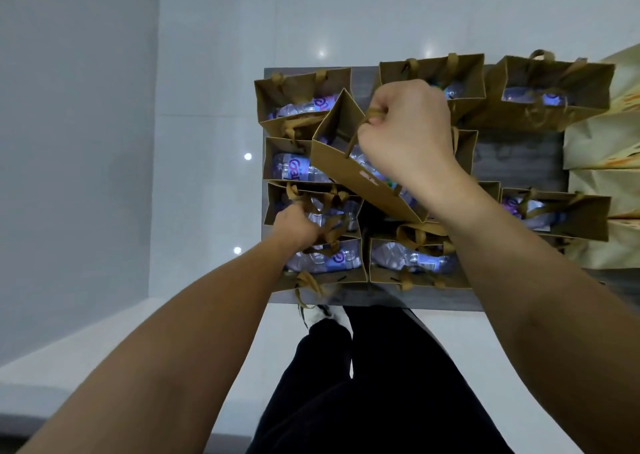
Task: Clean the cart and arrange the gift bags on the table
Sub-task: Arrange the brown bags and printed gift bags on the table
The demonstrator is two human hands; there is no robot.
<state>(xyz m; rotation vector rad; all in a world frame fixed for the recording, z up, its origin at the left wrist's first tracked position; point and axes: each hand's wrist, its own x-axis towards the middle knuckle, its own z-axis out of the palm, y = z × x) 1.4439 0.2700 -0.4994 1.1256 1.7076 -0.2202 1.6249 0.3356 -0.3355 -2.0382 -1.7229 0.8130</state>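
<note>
Head view: right hand [408, 131] fingers grasp a raised gift bag's [346, 173] handles; left hand [294, 225] fingers grasp another bag's handles [325, 207].

Looking straight down, I see my right hand [408, 131] gripping the ribbon handles of a brown paper gift bag [349, 162] that hangs tilted above the grey cart top [519, 155], a water bottle showing inside it. My left hand [294, 225] is curled around the handles of another gift bag [277, 200] at the cart's left edge, in a column of similar bags, each with a purple-labelled water bottle [294, 169] lying in it. More brown bags line the far and near edges, pale patterned bags [602, 142] crowd the right side, and my dark trousers [374, 384] and a white shoe [322, 315] show below on the white floor [207, 72].
</note>
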